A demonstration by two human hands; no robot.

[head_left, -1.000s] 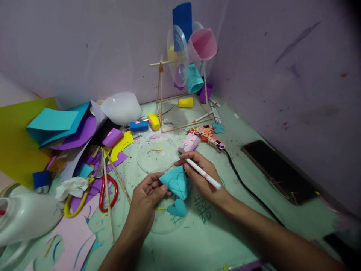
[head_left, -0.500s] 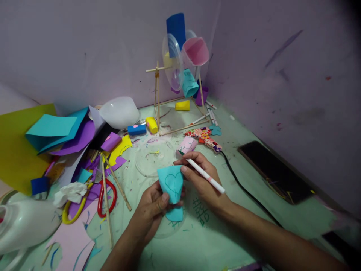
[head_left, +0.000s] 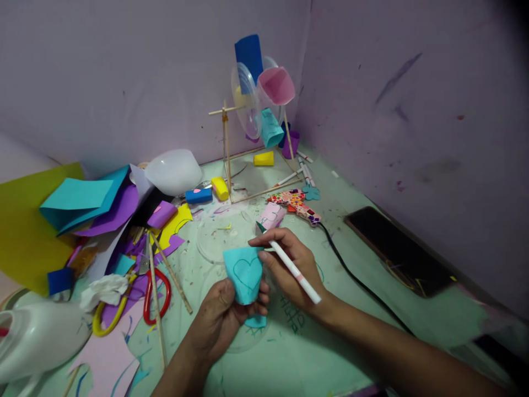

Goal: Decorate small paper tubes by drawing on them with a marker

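Note:
My left hand [head_left: 223,311] is closed round a small turquoise paper cup [head_left: 244,275] with a heart drawn on its side in dark marker. In my right hand [head_left: 289,262] is a white marker [head_left: 294,267], its dark green tip pointing up and away from the cup. Fingertips of the right hand are at the cup's upper right edge. Below the cup lies another turquoise piece [head_left: 256,321], partly hidden by the left hand. Just beyond the right hand rests a pink paper roll [head_left: 270,215] with drawn lines.
A stick frame [head_left: 228,154] carries clear discs and coloured cups at the back. Right of it lie a patterned glue gun [head_left: 300,207] with a black cord and a dark phone [head_left: 400,251]. On the left are red-handled scissors [head_left: 167,298], a white bottle [head_left: 45,333] and coloured sheets [head_left: 82,193].
The cup has moved slightly left and down and turned, so its heart faces me more fully. My left thumb has shifted to its left side. The view has tilted a little.

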